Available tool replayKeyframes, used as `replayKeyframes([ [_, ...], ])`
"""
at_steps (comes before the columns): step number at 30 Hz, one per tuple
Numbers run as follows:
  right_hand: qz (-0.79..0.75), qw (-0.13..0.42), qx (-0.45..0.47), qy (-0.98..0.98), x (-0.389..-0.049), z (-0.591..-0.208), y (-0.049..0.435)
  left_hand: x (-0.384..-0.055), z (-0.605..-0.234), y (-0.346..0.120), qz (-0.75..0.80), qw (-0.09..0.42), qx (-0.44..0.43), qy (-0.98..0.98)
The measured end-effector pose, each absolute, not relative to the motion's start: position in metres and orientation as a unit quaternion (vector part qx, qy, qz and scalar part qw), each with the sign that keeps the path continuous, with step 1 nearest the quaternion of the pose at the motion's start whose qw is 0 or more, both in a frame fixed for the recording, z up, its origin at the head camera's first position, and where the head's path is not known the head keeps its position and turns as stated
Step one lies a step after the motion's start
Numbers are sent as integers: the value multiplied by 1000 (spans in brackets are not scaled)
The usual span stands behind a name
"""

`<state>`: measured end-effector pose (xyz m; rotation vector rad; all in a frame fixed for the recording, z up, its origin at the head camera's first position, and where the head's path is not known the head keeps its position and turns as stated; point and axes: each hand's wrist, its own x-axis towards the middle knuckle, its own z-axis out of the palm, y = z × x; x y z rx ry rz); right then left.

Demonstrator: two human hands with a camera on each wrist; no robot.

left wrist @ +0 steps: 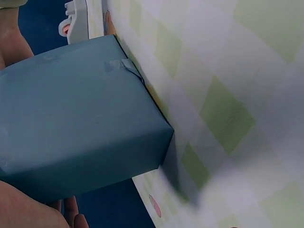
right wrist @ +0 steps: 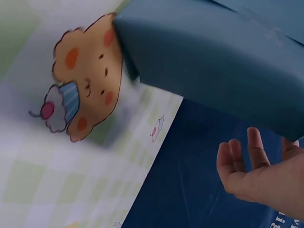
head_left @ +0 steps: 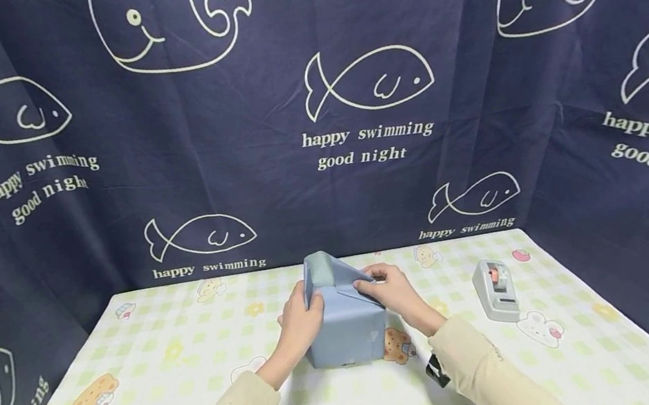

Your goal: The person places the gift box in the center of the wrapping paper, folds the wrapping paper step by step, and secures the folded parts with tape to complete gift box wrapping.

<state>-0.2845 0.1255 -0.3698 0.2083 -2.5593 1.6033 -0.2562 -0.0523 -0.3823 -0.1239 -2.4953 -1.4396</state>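
A box wrapped in blue paper point(head_left: 347, 335) stands upright on the table, its paper folded into a raised flap point(head_left: 322, 269) at the top. My left hand point(head_left: 301, 316) grips the upper left side, thumb laid on the near face. On the right, my right hand point(head_left: 400, 294) pinches the sloping edge of the folded paper between thumb and fingers. In the right wrist view, several fingers of the right hand point(right wrist: 261, 173) stand off the paper. Clear tape point(left wrist: 114, 65) shows near the bottom edge in the left wrist view.
A grey tape dispenser point(head_left: 496, 299) with an orange-centred roll stands to the right of the box. The tablecloth point(head_left: 188, 384) is green-checked with cartoon prints. Dark blue curtains point(head_left: 284, 187) with fish drawings hang behind and at both sides of the table.
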Motion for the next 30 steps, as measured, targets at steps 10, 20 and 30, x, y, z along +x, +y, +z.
replayKeyframes([
  [10,532,57,45,-843,-286,-372,126,-257,-382,-53,-488,125,-39,-863],
  [20,565,32,81,-820,-279,-377,135,-259,-383,-53,-488,128,-32,-863],
  [30,509,94,118,-847,-276,-380,136,-257,-382,-52,-487,127,-37,-863],
])
